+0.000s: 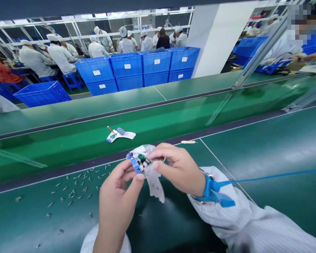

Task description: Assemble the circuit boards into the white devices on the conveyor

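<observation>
A white-and-blue plastic housing (136, 166) with a green circuit board (141, 158) and small parts inside is held up above the bench. My left hand (121, 193) grips its blue end between thumb and fingers. From the other side, my right hand (176, 167) pinches the white part, thumb and forefinger close to the board; its fingertips partly cover the inside. A pale, translucent strip (156, 184) hangs below the housing. A blue wrist strap (213, 191) with a cord circles my right wrist.
Another white housing (127, 135) with a board and red wire lies on the green conveyor belt (76, 144). Several small metal pieces (72, 193) are scattered on the bench at left. A light-handled pointed tool (189, 142) lies near the bench's far edge. Blue bins (127, 66) stand beyond.
</observation>
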`<move>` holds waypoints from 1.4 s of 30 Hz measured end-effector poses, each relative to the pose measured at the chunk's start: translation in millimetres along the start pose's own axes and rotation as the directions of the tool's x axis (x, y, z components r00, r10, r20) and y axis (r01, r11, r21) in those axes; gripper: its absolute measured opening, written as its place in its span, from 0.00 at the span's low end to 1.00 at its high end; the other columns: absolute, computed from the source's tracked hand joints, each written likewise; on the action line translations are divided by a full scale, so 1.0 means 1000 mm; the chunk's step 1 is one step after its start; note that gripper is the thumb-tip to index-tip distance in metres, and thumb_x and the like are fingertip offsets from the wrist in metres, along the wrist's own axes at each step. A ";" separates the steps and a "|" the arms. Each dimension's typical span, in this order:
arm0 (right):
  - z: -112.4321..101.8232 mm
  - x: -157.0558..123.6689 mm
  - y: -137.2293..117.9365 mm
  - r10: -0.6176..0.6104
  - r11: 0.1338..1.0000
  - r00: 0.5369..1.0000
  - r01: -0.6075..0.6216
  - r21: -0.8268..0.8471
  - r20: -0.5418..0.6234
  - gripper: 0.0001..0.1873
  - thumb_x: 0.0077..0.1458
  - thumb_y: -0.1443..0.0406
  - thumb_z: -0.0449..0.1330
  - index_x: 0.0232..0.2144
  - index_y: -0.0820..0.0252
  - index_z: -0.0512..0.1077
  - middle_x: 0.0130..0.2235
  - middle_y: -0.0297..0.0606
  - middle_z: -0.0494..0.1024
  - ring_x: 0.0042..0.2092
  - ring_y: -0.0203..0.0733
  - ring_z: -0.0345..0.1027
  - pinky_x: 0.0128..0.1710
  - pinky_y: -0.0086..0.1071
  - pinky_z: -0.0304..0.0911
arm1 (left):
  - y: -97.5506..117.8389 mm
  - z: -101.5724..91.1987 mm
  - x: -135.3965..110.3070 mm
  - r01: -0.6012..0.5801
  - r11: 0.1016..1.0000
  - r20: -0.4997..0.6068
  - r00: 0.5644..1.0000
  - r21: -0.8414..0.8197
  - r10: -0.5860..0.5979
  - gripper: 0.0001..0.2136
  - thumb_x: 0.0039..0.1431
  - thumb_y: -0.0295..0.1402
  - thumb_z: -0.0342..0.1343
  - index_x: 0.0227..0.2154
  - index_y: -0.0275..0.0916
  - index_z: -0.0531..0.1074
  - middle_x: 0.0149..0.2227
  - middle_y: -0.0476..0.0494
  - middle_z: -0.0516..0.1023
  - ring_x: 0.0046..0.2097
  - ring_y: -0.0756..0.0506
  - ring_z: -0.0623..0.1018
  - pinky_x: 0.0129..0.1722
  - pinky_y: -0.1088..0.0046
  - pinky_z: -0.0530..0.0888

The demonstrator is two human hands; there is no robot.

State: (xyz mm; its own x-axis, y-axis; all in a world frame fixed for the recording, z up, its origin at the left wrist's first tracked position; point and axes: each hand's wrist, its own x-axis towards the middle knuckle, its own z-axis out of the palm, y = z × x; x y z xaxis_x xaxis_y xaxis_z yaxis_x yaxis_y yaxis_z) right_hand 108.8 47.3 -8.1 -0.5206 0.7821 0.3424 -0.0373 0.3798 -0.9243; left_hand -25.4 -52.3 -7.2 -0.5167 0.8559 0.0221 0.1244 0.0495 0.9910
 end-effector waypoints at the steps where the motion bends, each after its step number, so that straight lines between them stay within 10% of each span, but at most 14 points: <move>1: 0.004 -0.001 -0.005 -0.051 0.998 0.998 0.051 -0.028 0.024 0.05 0.49 0.67 0.60 0.28 0.61 0.76 0.30 0.37 0.76 0.34 0.36 0.68 0.35 0.29 0.62 | 0.000 0.000 -0.001 -0.017 0.998 -0.010 1.000 0.063 0.018 0.14 0.50 0.38 0.63 0.40 0.44 0.75 0.35 0.48 0.82 0.36 0.46 0.81 0.37 0.75 0.75; 12: 0.014 0.001 -0.006 0.013 1.000 0.997 -0.013 0.001 -0.076 0.02 0.41 0.70 0.64 0.20 0.63 0.73 0.23 0.33 0.72 0.26 0.31 0.64 0.26 0.24 0.60 | 0.001 0.002 -0.003 -0.160 0.875 -0.042 0.979 0.458 0.201 0.13 0.52 0.43 0.58 0.39 0.45 0.74 0.37 0.49 0.81 0.37 0.43 0.81 0.37 0.69 0.72; 26: 0.016 -0.002 -0.004 0.074 0.995 0.995 -0.079 0.069 0.069 0.06 0.44 0.69 0.62 0.19 0.65 0.76 0.19 0.33 0.72 0.23 0.31 0.62 0.22 0.23 0.57 | 0.000 -0.004 -0.003 -0.238 0.856 0.064 0.970 0.459 0.235 0.11 0.54 0.39 0.58 0.40 0.46 0.73 0.38 0.50 0.81 0.37 0.45 0.80 0.34 0.73 0.73; 33: -0.003 0.002 -0.001 -0.090 0.996 0.996 0.090 -0.016 0.003 0.06 0.47 0.70 0.61 0.20 0.64 0.75 0.22 0.34 0.75 0.24 0.30 0.65 0.24 0.23 0.60 | 0.004 -0.004 -0.003 -0.045 0.998 0.020 0.999 0.053 0.044 0.11 0.54 0.39 0.60 0.40 0.44 0.75 0.39 0.48 0.81 0.39 0.47 0.79 0.38 0.76 0.73; 38: -0.021 0.012 0.006 -0.125 0.955 0.991 0.132 -0.266 0.045 0.12 0.51 0.71 0.57 0.37 0.62 0.77 0.39 0.41 0.80 0.42 0.40 0.73 0.42 0.32 0.67 | 0.002 -0.005 0.002 0.077 0.961 0.098 0.994 -0.267 -0.052 0.11 0.55 0.37 0.60 0.42 0.43 0.76 0.40 0.45 0.80 0.42 0.46 0.78 0.41 0.74 0.74; 42: -0.016 0.009 0.005 -0.236 0.970 0.932 0.245 0.003 0.276 0.12 0.56 0.70 0.54 0.42 0.63 0.74 0.44 0.44 0.77 0.48 0.40 0.70 0.49 0.35 0.65 | -0.005 -0.008 0.005 0.145 0.906 0.253 0.966 -0.397 -0.044 0.09 0.57 0.35 0.58 0.41 0.44 0.76 0.38 0.45 0.80 0.37 0.47 0.78 0.37 0.75 0.75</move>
State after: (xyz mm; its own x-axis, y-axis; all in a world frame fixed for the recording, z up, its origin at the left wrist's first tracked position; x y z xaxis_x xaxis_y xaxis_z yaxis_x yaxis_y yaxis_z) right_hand 117.2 64.0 -7.0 -0.7113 0.5031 0.4908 -0.1659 0.5583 -0.8129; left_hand -35.8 -52.1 -10.8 -0.2901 0.9554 -0.0556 -0.2988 -0.0352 0.9537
